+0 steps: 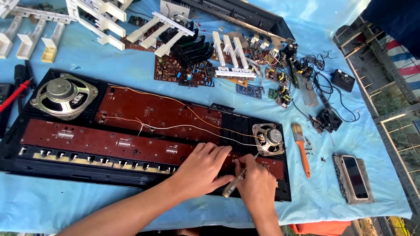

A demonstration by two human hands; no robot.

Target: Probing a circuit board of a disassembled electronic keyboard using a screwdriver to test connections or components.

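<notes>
Screwdriver [236, 181] clamped in right hand [258, 188] fingers, tip on the reddish-brown circuit board [109, 142] near the right end of the opened keyboard case [13, 144]. Left hand [201, 168] lies flat on the board just left of the tool, fingers spread, gripping nothing. Small speaker [269, 139] just beyond the fingertips, thin wires [183, 126] running to it. Large speaker [64, 95] well off to the left. Orange-handled brush [302, 148] and phone [354, 177] right of the fingers on the blue-covered desk [87, 205]. White key strips [229, 54] and loose boards [183, 70] further out.
</notes>
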